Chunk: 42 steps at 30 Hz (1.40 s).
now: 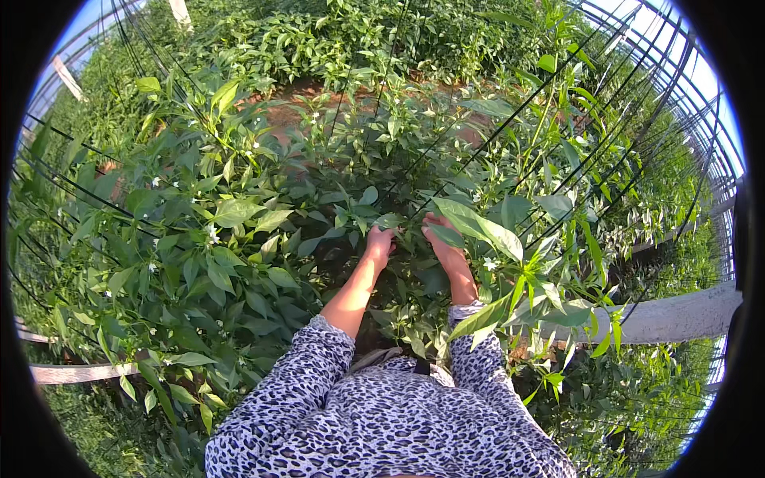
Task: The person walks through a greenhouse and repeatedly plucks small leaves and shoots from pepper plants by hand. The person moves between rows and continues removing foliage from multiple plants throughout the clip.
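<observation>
Both of my hands reach forward into a dense, leafy pepper plant (334,227) with small white flowers. My left hand (380,241) is among the leaves with its fingers bent, and a leaf (388,220) covers its fingertips. Just to the right, my right hand (435,229) is raised at about the same height, apart from the left. A broad leaf (478,227) and a smaller one (446,235) partly cover it. Whether either hand grips a stem is hidden by the foliage. A dark string (505,126) slants down towards the right hand.
A pale rail (669,316) crosses at my right, and another pale bar (83,373) lies at the left. Several dark strings (89,194) run through the plants. Bare reddish soil (287,113) shows ahead, before more plants (334,42). A curved frame (711,101) arches at the right.
</observation>
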Tool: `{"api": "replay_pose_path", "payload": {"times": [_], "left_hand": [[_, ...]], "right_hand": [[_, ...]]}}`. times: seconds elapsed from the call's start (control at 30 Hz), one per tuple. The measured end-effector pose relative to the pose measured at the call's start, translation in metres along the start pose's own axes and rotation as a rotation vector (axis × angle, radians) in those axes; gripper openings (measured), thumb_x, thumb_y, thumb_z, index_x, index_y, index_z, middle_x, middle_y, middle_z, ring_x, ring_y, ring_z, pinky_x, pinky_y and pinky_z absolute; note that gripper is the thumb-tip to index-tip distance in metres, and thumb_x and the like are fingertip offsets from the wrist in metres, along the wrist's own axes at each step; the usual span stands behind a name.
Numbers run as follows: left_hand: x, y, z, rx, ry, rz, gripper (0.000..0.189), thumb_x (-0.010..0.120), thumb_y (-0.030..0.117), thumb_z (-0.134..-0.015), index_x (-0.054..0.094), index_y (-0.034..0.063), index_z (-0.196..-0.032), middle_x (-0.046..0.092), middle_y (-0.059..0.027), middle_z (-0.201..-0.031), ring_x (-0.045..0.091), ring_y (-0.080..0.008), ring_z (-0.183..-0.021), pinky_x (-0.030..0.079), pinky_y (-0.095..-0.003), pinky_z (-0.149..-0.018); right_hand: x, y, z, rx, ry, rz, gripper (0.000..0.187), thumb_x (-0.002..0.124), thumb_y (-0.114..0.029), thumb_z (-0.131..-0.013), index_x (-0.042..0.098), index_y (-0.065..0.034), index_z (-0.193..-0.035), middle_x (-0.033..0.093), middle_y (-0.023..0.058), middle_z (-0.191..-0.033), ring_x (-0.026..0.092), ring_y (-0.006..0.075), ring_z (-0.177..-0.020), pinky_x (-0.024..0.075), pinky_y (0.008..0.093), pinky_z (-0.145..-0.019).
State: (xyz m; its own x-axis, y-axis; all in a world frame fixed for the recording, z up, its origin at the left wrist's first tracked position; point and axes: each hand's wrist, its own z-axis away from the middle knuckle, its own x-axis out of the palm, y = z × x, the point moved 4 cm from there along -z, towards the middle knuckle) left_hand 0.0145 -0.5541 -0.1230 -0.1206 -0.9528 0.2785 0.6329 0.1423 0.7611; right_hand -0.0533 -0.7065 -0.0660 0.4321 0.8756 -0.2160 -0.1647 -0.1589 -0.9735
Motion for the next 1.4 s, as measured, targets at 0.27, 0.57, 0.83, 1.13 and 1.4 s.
{"api": "replay_pose_path", "payload": {"times": [0.27,0.57,0.83,1.13,1.4], "left_hand": [[0.01,0.023,0.029,0.335,-0.414,0.159,0.016,0.06,0.015,-0.081,0.061,0.0125,-0.097,0.059,0.0008,-0.086,0.056,-0.0108,-0.08,0.038,-0.0227,-0.06],[0.029,0.021,0.051,0.049,-0.399,0.2,0.018,0.061,0.01,-0.077,0.06,0.0085,-0.096,0.062,-0.0018,-0.084,0.057,-0.0103,-0.076,0.039,-0.0203,-0.064],[0.052,0.017,0.062,0.381,-0.493,-0.437,0.017,0.064,0.009,-0.072,0.063,0.0022,-0.088,0.06,-0.0002,-0.078,0.053,-0.0087,-0.071,0.043,-0.0249,-0.067],[0.028,0.017,0.054,0.253,-0.49,0.286,0.031,0.065,0.017,-0.078,0.054,0.0067,-0.105,0.057,0.0005,-0.086,0.053,-0.0096,-0.075,0.038,-0.0222,-0.063],[0.036,0.021,0.038,-0.149,-0.225,0.071,0.015,0.067,0.02,-0.079,0.056,0.0182,-0.088,0.057,0.005,-0.074,0.051,-0.0083,-0.072,0.035,-0.0287,-0.062]], "right_hand": [[-0.006,-0.091,0.031,-0.053,-0.539,-0.221,0.018,0.053,-0.013,-0.09,0.063,0.0003,-0.096,0.065,0.008,-0.093,0.063,0.0148,-0.082,0.0497,0.0265,-0.075],[-0.055,-0.056,0.009,0.149,-0.016,-0.297,0.022,0.053,-0.018,-0.092,0.057,0.003,-0.097,0.063,0.0107,-0.089,0.065,0.0183,-0.074,0.0546,0.0273,-0.062],[-0.033,-0.059,0.0,0.149,-0.067,-0.321,0.019,0.054,-0.016,-0.091,0.057,0.0018,-0.094,0.06,0.0064,-0.082,0.063,0.0151,-0.072,0.0541,0.0281,-0.061],[-0.037,-0.065,0.021,0.128,-0.064,-0.144,0.016,0.055,-0.017,-0.089,0.059,-0.0012,-0.092,0.062,0.0043,-0.079,0.061,0.011,-0.067,0.0491,0.0227,-0.06],[-0.026,-0.085,0.043,0.125,-0.278,0.05,0.015,0.057,-0.017,-0.087,0.06,-0.0027,-0.089,0.061,0.0023,-0.077,0.058,0.0095,-0.067,0.0473,0.0227,-0.064]]}}
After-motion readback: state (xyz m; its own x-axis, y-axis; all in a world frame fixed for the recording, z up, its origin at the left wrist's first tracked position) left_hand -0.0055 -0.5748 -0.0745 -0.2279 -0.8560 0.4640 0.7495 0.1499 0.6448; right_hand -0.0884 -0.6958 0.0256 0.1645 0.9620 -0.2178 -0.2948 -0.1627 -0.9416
